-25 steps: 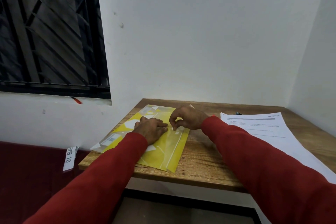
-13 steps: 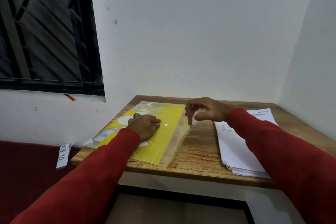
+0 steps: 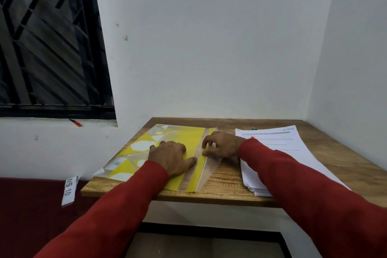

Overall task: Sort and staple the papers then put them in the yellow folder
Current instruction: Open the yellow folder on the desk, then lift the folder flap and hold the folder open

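I am looking down at a wooden table [image 3: 230,186] that is sitting in the corner of a white-walled room. The yellow folder [image 3: 188,140] is lying flat on the left part of the tabletop, its patterned side showing white shapes toward the window side, and its clear plastic flap [image 3: 209,170] is lying spread open along the right edge onto the wood. My left hand [image 3: 170,158] is resting palm down on the folder's yellow face, the fingers lying close together and fairly straight, the thumb pointing out toward the flap; it is pressing on the folder rather than gripping it. My right hand [image 3: 222,145] is sitting at the flap's fold line, fingers bent downward with the tips touching the plastic; I cannot tell whether they are pinching the flap edge or merely pressing it. The two hands are lying near each other but apart, with a strip of yellow between them. The stack of papers [image 3: 278,142] is lying on the right part of the table, just beside the folder, with printed lines showing on the top sheet; my right sleeve [image 3: 303,184] is crossing over it. A small dark object [image 3: 254,128] is peeking out behind the stack's far edge, too small to identify. Both sleeves are red. A barred window [image 3: 48,44] is filling the upper left, a red item [image 3: 75,123] is lying on its sill, and a paper tag [image 3: 70,189] reading "WS 10" is hanging off the table's left side.
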`<action>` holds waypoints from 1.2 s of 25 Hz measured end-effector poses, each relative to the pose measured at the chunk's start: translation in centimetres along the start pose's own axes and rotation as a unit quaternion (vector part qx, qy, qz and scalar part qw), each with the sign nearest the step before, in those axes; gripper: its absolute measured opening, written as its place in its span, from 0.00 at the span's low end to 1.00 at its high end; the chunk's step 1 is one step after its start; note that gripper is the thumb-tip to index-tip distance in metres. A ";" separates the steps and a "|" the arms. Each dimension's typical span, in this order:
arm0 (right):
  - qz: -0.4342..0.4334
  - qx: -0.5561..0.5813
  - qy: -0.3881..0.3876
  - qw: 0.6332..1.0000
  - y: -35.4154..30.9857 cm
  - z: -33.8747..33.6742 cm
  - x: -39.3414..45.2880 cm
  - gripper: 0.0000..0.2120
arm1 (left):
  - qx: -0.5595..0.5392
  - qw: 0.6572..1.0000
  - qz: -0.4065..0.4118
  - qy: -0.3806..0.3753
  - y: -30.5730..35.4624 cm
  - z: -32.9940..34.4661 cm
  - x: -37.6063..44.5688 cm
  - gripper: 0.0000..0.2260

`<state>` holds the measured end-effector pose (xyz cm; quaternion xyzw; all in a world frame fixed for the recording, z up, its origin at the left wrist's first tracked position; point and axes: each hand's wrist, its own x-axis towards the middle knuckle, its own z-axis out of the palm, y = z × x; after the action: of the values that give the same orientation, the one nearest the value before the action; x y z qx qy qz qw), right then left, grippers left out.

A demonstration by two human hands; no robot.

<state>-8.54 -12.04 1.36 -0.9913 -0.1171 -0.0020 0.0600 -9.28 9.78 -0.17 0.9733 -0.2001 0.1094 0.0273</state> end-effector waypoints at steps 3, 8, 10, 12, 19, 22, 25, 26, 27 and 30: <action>0.040 -0.012 -0.030 0.999 -0.5 0.0 0.5 0.21 | 0.026 1.000 -0.006 0.003 0.5 -0.9 0.2 0.23; 0.100 -0.034 -0.069 0.992 -0.8 0.4 0.6 0.27 | 0.024 0.999 -0.004 0.031 0.4 -0.7 -0.1 0.19; 0.127 -0.014 -0.067 0.990 -0.9 0.6 0.7 0.26 | -0.014 0.999 -0.014 0.038 -0.1 -0.3 -0.3 0.21; 0.151 0.008 -0.052 0.987 -0.8 0.7 1.3 0.25 | -0.049 0.998 -0.025 0.034 -0.5 -0.2 -0.6 0.26; 0.238 0.023 -0.044 0.970 0.8 2.2 3.9 0.34 | -0.023 0.999 0.035 -0.029 -0.9 0.7 -3.0 0.34; 0.253 0.043 -0.026 0.966 0.8 2.0 4.6 0.39 | -0.037 0.998 0.034 -0.031 -1.1 1.2 -3.0 0.33; 0.211 -0.004 0.067 0.975 0.2 1.0 4.2 0.29 | -0.046 0.997 0.030 -0.056 -1.0 1.1 -2.6 0.31; 0.168 -0.023 0.088 0.982 -0.4 0.2 3.5 0.25 | -0.050 0.996 0.030 -0.063 -1.0 1.1 -2.4 0.30; 0.127 -0.022 0.101 0.987 -1.3 -0.7 2.5 0.23 | -0.053 0.996 0.030 -0.069 -1.1 1.1 -2.2 0.29; 0.093 0.021 0.134 0.986 -1.5 -3.3 -1.9 0.19 | -0.070 0.992 0.030 -0.097 -0.9 1.1 -2.0 0.29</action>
<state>-10.67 -11.37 4.78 -0.9872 -0.0153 -0.1265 0.0960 -10.46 11.30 -1.68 0.9684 -0.2385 0.0010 0.0727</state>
